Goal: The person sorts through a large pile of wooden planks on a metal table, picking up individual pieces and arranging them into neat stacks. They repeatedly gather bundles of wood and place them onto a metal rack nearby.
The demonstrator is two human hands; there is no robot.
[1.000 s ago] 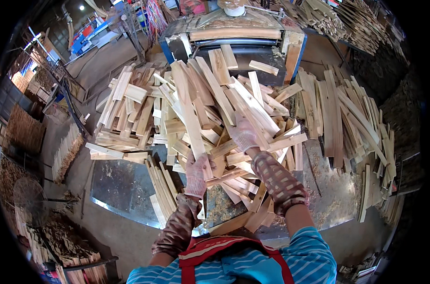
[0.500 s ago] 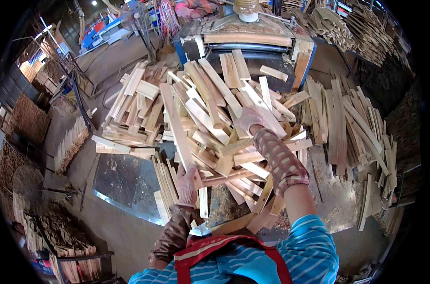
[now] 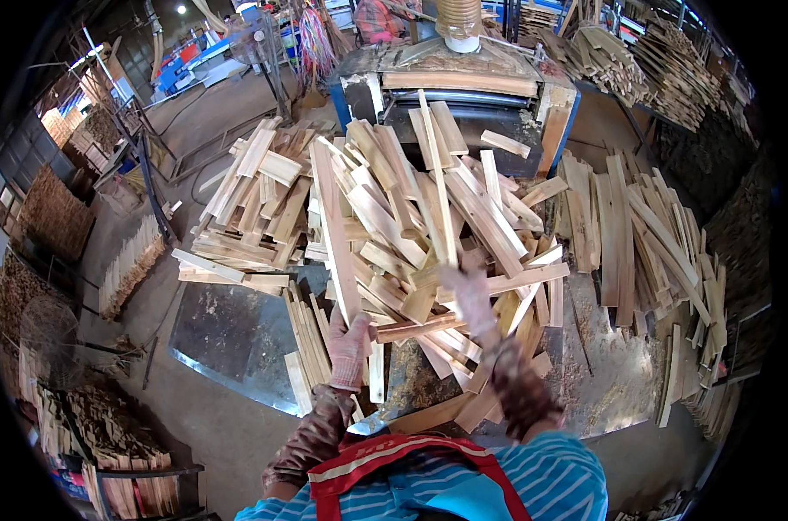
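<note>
- The left hand (image 3: 349, 352), gloved, grips the near end of a board (image 3: 331, 221); its fingers wrap that end.
- The board slants away from the hand, its far end over the left part of the pile (image 3: 385, 227).
- The right hand (image 3: 469, 300), gloved and blurred, grasps the near end of a strip (image 3: 437, 178); the exact set of its fingers cannot be made out.
- The strip shows a narrow face and points toward the machine (image 3: 462, 68), above the pile's middle.
- The pile lies loose and crisscrossed between the hands and the machine, on a metal table (image 3: 229, 334).
- Sawdust (image 3: 409, 378) dusts the table near the person.
- A left stack (image 3: 253, 195) adjoins the pile; a right stack (image 3: 618, 234) stands beyond its other side.
</note>
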